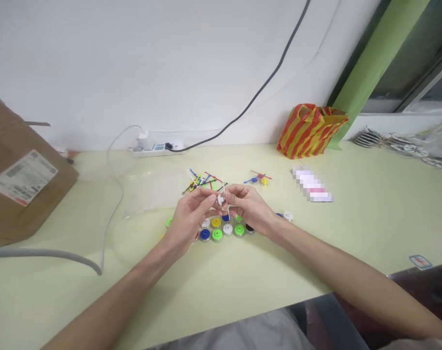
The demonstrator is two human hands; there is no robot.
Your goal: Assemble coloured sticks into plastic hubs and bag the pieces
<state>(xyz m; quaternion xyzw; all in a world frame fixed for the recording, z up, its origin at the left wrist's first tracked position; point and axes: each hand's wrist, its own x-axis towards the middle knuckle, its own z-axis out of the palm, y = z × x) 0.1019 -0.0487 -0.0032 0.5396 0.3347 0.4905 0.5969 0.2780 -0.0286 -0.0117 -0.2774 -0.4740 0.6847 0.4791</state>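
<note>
My left hand (189,221) and my right hand (250,208) meet above the middle of the table. Their fingertips pinch a small white plastic part (221,199) with a thin white stick (225,192) standing up from it. My fingers hide most of this part. Just below my hands lies a group of round plastic discs (217,235) in blue, green, yellow, white and black, partly covered by my hands. Beyond my fingers lies a tangle of thin coloured sticks (202,181), and a smaller group of sticks and discs (259,178) lies to the right.
A pale green table (370,233) carries a clear plastic bag (148,192), a pixelated card (311,184), and a brown cardboard parcel (24,175) at left. A power strip (157,148) and a red-and-yellow striped bag (310,131) stand by the wall.
</note>
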